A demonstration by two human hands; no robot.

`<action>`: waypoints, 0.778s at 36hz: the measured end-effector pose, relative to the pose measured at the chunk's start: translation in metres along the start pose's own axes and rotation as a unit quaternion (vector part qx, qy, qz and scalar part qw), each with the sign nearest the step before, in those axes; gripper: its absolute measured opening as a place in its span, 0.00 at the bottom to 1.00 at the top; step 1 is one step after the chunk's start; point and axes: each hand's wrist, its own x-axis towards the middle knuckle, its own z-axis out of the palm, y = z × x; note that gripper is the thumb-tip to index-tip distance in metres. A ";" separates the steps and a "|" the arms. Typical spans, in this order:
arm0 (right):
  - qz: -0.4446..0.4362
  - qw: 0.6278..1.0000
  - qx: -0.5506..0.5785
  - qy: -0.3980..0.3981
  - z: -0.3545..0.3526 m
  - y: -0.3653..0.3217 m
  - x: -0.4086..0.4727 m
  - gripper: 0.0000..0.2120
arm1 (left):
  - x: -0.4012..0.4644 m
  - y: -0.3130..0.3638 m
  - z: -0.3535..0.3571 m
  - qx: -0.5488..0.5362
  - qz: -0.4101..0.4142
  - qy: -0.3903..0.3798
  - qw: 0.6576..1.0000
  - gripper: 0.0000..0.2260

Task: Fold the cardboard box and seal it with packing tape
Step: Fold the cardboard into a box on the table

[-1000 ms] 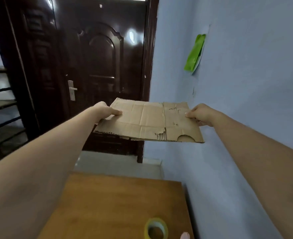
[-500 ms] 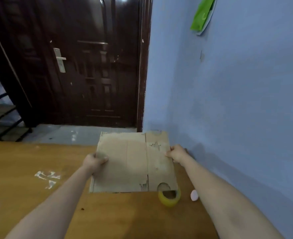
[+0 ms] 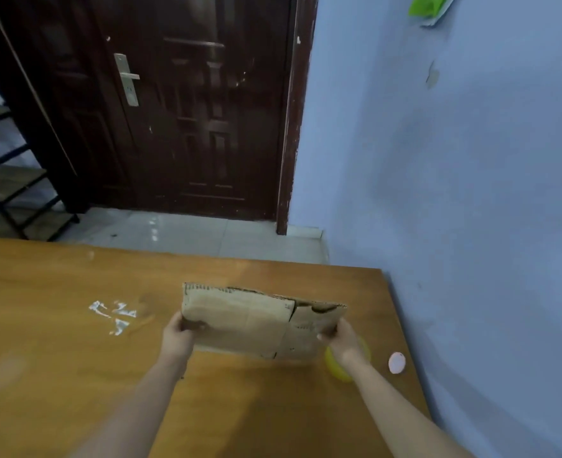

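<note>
You hold the flattened brown cardboard box (image 3: 256, 322) between both hands, just above the brown wooden table (image 3: 74, 375), towards its right edge and well back from the far edge. Your left hand (image 3: 177, 337) pinches the box's left edge, thumb on top and fingers curled underneath; your right hand (image 3: 342, 342) pinches the right edge the same way. The box is tilted, its far edge raised, and that edge is torn and ragged. The yellow roll of packing tape (image 3: 347, 366) lies on the table directly under your right wrist, partly hidden, with a small pale pink object (image 3: 396, 362) beside it, near the right edge.

The step in hand looks like opening the flat box into a tube. Push your two hands gently towards each other so the creases give, not the torn parts. Keep your grips on the side edges, away from the rips. Work towards the table's middle, clear of the tape, which you will need soon.
</note>
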 end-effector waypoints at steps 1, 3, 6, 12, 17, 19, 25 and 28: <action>0.008 1.000 -0.016 -0.004 0.003 0.004 0.001 0.15 | -0.001 -0.004 0.000 0.001 -0.007 0.003 1.000 0.16; 0.017 0.999 -0.027 -0.013 0.005 0.009 0.005 0.14 | -0.002 -0.012 0.001 0.000 -0.016 0.010 1.000 0.16; -0.027 0.996 -0.087 -0.017 0.010 0.012 0.011 0.09 | -0.001 -0.021 0.000 0.002 -0.026 0.010 1.000 0.15; -0.067 0.997 -0.003 -0.040 0.018 0.013 0.023 0.10 | 0.001 -0.028 0.002 0.029 -0.027 0.006 0.999 0.15; 0.039 0.987 0.132 -0.080 0.021 0.002 0.031 0.13 | 0.006 -0.035 0.006 0.097 -0.040 -0.011 0.994 0.10; 0.080 0.976 0.182 -0.090 0.023 0.001 0.034 0.18 | 0.010 -0.040 0.004 0.125 -0.050 -0.013 0.991 0.12; -0.013 0.995 0.060 -0.074 0.022 -0.003 0.034 0.18 | 0.025 -0.056 -0.006 0.280 -0.005 -0.092 0.956 0.17; 0.036 0.980 0.173 -0.091 0.026 -0.015 0.024 0.18 | 0.034 -0.062 -0.010 0.390 0.019 -0.114 0.913 0.11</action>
